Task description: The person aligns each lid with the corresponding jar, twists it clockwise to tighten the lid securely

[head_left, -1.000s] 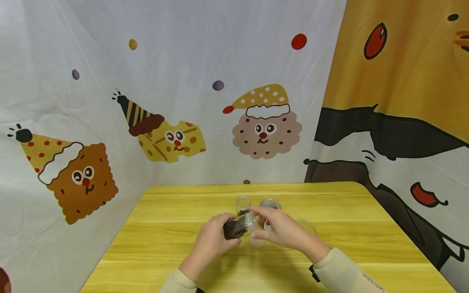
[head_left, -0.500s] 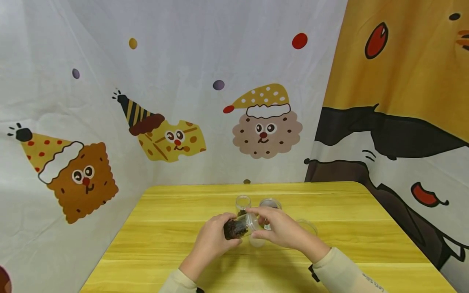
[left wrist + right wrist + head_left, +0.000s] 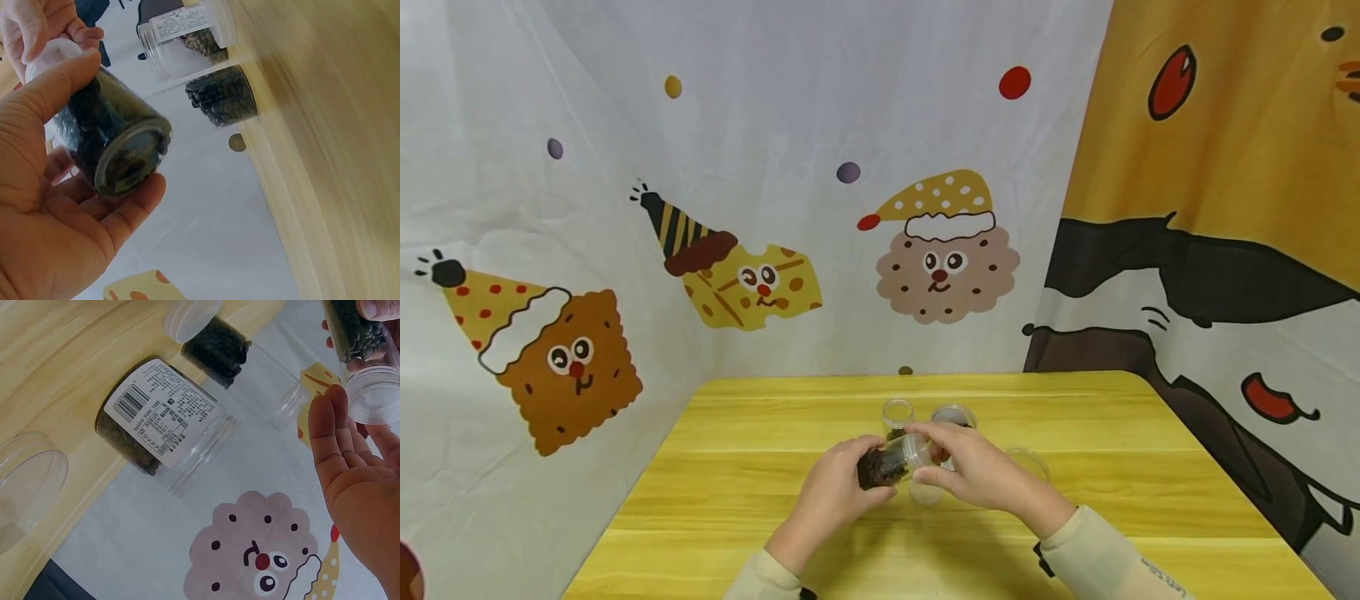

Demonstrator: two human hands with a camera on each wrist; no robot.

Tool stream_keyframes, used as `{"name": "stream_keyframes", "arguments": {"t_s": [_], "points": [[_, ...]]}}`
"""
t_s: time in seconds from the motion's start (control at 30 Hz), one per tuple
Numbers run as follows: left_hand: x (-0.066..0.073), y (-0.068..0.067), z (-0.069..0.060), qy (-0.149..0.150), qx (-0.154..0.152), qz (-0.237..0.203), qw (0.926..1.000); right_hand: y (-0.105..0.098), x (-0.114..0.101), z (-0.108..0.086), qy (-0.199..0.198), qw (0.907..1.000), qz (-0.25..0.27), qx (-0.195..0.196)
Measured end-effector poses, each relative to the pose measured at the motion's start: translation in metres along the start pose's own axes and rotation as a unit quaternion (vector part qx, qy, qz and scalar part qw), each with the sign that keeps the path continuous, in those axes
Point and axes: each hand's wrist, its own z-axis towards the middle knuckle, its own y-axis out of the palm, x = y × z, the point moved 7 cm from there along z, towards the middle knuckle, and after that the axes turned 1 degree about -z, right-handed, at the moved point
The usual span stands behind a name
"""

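A clear jar (image 3: 883,468) with dark pieces inside lies tilted in the air, its base to the left. My left hand (image 3: 831,487) grips its lower part, thumb and fingers wrapped round the wall (image 3: 125,119). On the jar's right end sits a translucent lid (image 3: 919,451), which my right hand (image 3: 977,468) holds between thumb and fingers. In the right wrist view the same lid (image 3: 377,397) is beside the fingers of my right hand (image 3: 362,481). The kind of dark pieces cannot be told.
Behind the hands stand a lidless jar (image 3: 898,413) of dark pieces and a wider labelled jar (image 3: 156,419) with brown bean-like pieces. A translucent lid (image 3: 927,493) lies near the hands; a larger clear lid (image 3: 31,487) lies to the right. The wooden table (image 3: 737,467) meets a printed cloth.
My right fingers and thumb have shifted slightly on the lid. The jar and my left hand stay almost where they were; the things on the table have not moved.
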Motion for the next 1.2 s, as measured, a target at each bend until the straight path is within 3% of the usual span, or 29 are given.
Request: {"name": "stream_keyframes", "arguments": {"t_s": [0.3, 0.53, 0.77, 1.03, 1.2], "points": [[-0.0033, 0.0024, -0.0013, 0.011, -0.037, -0.031, 0.9988, 0.0007, -0.0033, -0.001, -0.005, 0.9998, -0.014, -0.013], [0.0009, 0.0012, 0.0006, 0.005, -0.02, -0.009, 0.9997, 0.0007, -0.0054, -0.0019, 0.006, 0.9987, -0.047, -0.016], [0.002, 0.001, -0.0003, -0.001, -0.008, 0.01, 0.9999, 0.002, -0.0031, -0.0009, 0.015, 0.9988, -0.04, -0.023], [-0.0025, 0.004, -0.0049, -0.001, -0.033, -0.026, 0.9991, 0.0047, 0.0004, -0.0023, 0.025, 0.9964, -0.076, -0.029], [-0.0008, 0.0055, -0.0046, 0.007, -0.032, -0.028, 0.9991, 0.0067, 0.0013, -0.003, 0.043, 0.9963, -0.069, -0.03]]}}
